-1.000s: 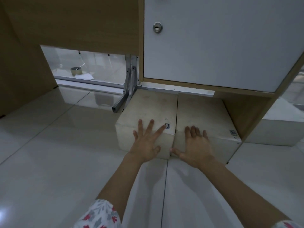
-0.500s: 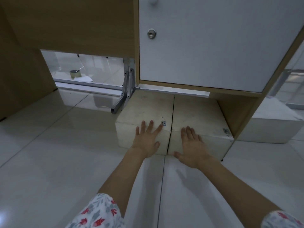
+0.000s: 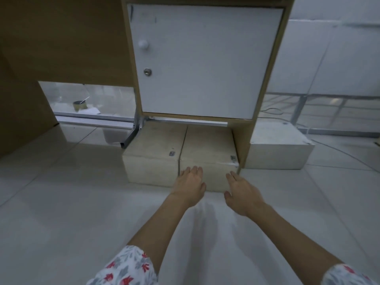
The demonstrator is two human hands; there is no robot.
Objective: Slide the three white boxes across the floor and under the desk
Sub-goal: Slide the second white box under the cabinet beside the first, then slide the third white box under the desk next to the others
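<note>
Head camera shows a change in where the hands sit: half a second ago each palm lay flat on the top of its own box, left on the left box, right on the right one. Now both hands are lower and nearer the person, at the front face of the right box (image 3: 207, 149). The left hand (image 3: 190, 185) has its fingers spread loosely against that face near the seam between the two boxes; the right hand (image 3: 241, 191) is open too, close to the lower right corner, and whether it actually touches the cardboard cannot be told. Neither hand grips anything.

The left box (image 3: 153, 150) and the right box stand side by side, touching, on the floor (image 3: 61, 202), their far halves tucked under the white cabinet door (image 3: 201, 62) of the desk, their near halves sticking out. The third box (image 3: 277, 147) sits on the other side of the wooden side panel (image 3: 242, 140), apart from the pair.

Judging from this, the shift from tops to front face suggests a push on the right box alone, to drive it deeper. The pair looks only partly stowed, and the third box seems untouched, so the task appears roughly midway.
</note>
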